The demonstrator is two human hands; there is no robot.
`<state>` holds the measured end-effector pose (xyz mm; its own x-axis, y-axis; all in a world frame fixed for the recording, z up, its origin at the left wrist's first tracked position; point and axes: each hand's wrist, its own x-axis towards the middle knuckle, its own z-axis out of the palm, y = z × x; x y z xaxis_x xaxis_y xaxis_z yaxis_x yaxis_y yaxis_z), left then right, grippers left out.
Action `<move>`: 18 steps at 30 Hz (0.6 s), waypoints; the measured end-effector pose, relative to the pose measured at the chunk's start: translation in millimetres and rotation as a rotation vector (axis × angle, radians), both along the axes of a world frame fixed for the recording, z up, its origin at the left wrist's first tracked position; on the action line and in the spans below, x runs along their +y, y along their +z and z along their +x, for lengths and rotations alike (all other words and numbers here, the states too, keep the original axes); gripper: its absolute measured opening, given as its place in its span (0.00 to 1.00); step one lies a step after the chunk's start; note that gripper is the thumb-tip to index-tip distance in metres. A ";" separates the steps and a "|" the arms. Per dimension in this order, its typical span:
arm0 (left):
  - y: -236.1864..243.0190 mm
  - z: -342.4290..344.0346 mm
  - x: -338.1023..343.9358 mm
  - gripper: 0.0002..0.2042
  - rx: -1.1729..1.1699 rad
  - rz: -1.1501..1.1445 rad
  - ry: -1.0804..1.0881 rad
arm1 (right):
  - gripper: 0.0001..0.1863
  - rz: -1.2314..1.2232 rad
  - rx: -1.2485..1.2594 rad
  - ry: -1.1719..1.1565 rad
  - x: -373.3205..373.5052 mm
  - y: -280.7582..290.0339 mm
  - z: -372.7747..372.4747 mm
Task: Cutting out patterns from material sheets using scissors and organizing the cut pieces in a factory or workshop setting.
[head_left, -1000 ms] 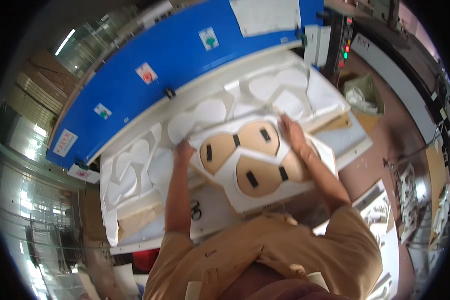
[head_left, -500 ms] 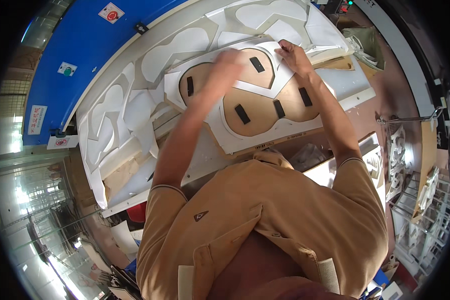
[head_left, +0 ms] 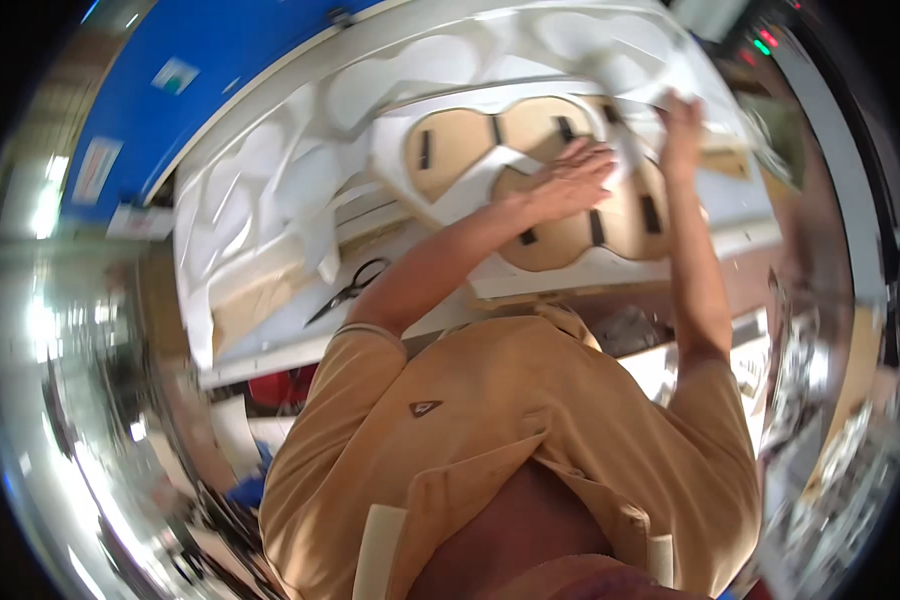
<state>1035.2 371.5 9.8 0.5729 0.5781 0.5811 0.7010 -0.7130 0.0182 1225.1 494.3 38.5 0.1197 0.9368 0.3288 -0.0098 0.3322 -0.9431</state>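
The fingers of the left hand (head_left: 575,180) are stretched out almost straight and lie close to each other, with the palm down over the tan panels; whether they press on the surface or are just above it, one cannot tell. The right hand (head_left: 681,130) is blurred; its fingers point away from the person, near the right end of the white frame (head_left: 392,155), and it is not possible to tell if they pinch its edge. No object can be seen gripped in either hand.

The white frame rests on the worktable (head_left: 740,235), right of its middle, its near side reaching to the table's near edge. In its openings show an upper tan panel (head_left: 450,150) and a lower tan panel (head_left: 560,250), both with short black strips across them. As it seems, these panels are in their places, and the right end, partly hidden by the hands, is less certain.

Outward, along the far edge and toward the left corner of the worktable, lie white sheets (head_left: 395,85) with rounded outlines; many shapes appear to remain lying among them, so this part looks not cleared. Scissors (head_left: 350,288) lie near the table's near edge, by the left forearm. Beyond the far edge stands a blue cover (head_left: 230,50).
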 end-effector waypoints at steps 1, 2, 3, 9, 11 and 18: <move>16.8 0.4 -4.9 0.16 -0.051 -0.047 0.075 | 0.09 0.014 0.263 0.051 3.5 -3.8 7.7; 24.6 -11.1 -15.8 0.14 -0.105 -0.093 0.157 | 0.09 0.023 0.005 -0.012 0.0 -3.3 19.9; 10.8 -43.2 -25.7 0.13 -0.203 -0.022 0.301 | 0.09 -0.084 0.205 0.129 -20.9 13.7 4.6; -33.3 -259.1 -66.9 0.24 -0.180 -0.297 1.443 | 0.07 -0.345 0.208 0.400 -86.4 14.3 -47.1; -31.6 -281.7 -71.9 0.25 -0.263 -0.511 1.298 | 0.06 -0.362 0.133 0.450 -92.2 -0.3 -63.9; -16.2 -284.5 -61.8 0.23 -0.345 -0.647 1.169 | 0.07 -0.309 -0.027 0.699 -122.4 1.9 -98.7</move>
<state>750.6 309.8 -6.4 -0.5454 0.8373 0.0386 0.7723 0.4841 0.4114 1126.5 371.9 40.4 -0.5387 0.8418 0.0337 -0.0967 -0.0221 -0.9951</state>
